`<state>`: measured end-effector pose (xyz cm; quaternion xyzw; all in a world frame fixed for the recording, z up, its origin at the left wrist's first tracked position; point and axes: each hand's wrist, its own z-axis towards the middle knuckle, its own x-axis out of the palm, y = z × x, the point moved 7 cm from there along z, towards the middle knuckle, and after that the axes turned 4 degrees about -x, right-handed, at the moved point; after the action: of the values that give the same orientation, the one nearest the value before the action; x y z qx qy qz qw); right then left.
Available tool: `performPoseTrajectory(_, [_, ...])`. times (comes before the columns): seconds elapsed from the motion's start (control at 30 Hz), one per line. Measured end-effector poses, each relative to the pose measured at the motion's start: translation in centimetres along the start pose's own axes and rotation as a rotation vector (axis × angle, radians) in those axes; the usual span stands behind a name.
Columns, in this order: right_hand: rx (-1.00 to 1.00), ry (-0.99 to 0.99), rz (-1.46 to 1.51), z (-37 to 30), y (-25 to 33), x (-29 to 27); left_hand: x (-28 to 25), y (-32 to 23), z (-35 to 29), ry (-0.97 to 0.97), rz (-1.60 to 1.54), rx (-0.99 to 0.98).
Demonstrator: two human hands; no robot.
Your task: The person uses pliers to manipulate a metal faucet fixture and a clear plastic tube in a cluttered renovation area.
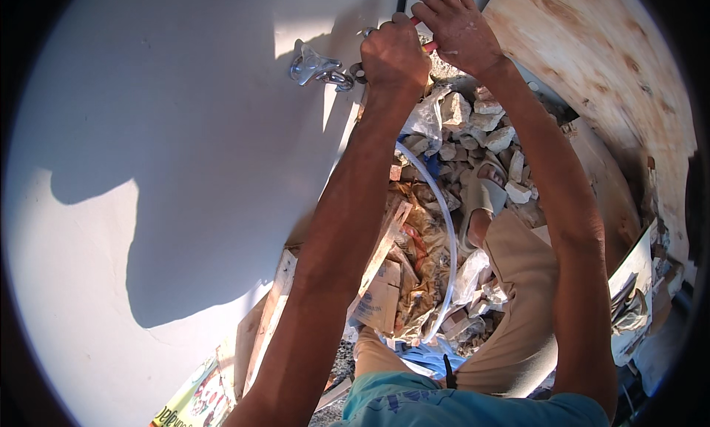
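A shiny chrome tap [314,66] sticks out from the white wall at the upper left. Just right of it my left hand [397,53] is closed in a fist around red-handled pliers [430,47]. Their metal end shows on the tap side of the fist, at the tap's base; most of the tool is covered by my fingers, so its exact grip there is hidden. My right hand [462,33] is open, fingers spread upward, with its thumb side against the red handle ends.
Broken stones [484,120] and crumpled packaging cover the ground below. A clear hose [446,220] curves down through the rubbish. My sandalled foot [484,194] stands among the stones. Plywood sheets [592,57] lean at the right; wooden strips [270,312] lie by the wall.
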<state>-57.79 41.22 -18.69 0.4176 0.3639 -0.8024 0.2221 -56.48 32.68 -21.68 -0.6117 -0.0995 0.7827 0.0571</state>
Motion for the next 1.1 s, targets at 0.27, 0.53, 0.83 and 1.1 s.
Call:
performPoseTrajectory(0.27, [-0.029,0.070,0.323,-1.6,-0.7,5.1,0.6,-0.3,-0.5,-0.082,-0.095,0.114])
performPoseTrajectory(0.53, [-0.062,0.047,0.341,-1.3,-0.4,5.5,1.0,-0.2,-0.5,0.044,-0.093,0.089])
performPoseTrajectory(0.83, [-0.118,0.045,0.309,-0.3,-1.0,5.6,0.7,-0.1,-0.1,0.002,-0.107,0.060])
performPoseTrajectory(1.1, [-0.161,0.043,0.333,0.6,-0.9,6.1,1.1,0.2,0.4,0.104,-0.070,-0.028])
